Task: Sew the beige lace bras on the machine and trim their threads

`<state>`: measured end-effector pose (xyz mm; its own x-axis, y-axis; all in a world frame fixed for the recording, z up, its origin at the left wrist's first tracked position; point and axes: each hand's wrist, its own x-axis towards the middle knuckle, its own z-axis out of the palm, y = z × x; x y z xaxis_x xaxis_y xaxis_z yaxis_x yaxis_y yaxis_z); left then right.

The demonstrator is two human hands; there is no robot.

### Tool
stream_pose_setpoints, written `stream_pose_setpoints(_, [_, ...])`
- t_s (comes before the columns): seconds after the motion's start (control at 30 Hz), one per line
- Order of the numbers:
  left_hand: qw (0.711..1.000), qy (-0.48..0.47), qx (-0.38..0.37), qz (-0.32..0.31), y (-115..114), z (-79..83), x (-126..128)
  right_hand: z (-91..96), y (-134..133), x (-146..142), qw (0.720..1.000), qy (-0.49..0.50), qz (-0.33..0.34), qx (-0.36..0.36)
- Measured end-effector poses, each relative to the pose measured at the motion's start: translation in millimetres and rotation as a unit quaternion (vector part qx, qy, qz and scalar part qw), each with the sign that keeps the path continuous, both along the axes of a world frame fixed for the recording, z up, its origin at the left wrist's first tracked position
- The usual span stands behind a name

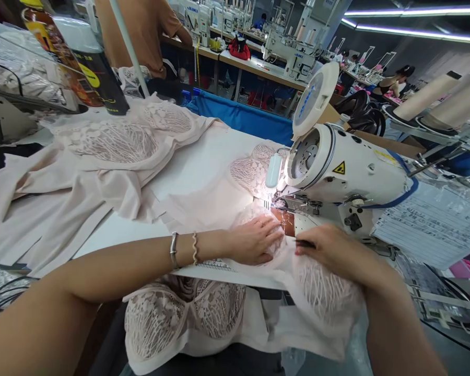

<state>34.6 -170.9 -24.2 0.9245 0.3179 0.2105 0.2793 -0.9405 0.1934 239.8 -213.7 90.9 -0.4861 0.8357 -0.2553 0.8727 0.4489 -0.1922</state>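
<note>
My left hand [254, 241] lies flat, fingers spread, pressing pale pink lace fabric [317, 292] down just in front of the needle of a white sewing machine [344, 172]. Two bracelets circle that wrist. My right hand [332, 250] rests on the same fabric to the right, its fingers pinched round a thin dark tool whose tip points left. The lace piece drapes off the table edge onto my lap.
A heap of finished pink lace garments [113, 146] covers the table's left. Dark boxes [82, 68] stand at the far left. A printed sheet [426, 224] lies right of the machine. Another person [141, 31] stands behind, and more sewing machines [293, 52] line the back.
</note>
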Motion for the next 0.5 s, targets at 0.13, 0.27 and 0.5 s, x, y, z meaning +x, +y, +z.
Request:
stream_pose_setpoints(0.13, [0.998, -0.039, -0.003, -0.046, 27.0, 1.7, -2.3, -40.8, 18.6, 0.5, 0.982, -0.058, -0.110, 0.141])
stream_pose_setpoints(0.27, [0.995, -0.084, 0.044, -0.037, 43.7, 3.4, -7.3, -90.2, 31.2, -18.2, 0.955, 0.054, -0.240, 0.166])
stream_pose_setpoints(0.5, [0.994, -0.030, 0.105, 0.003, 24.4, -6.1, 4.5, -114.8, 51.9, -16.6, 0.924, 0.102, -0.300, 0.213])
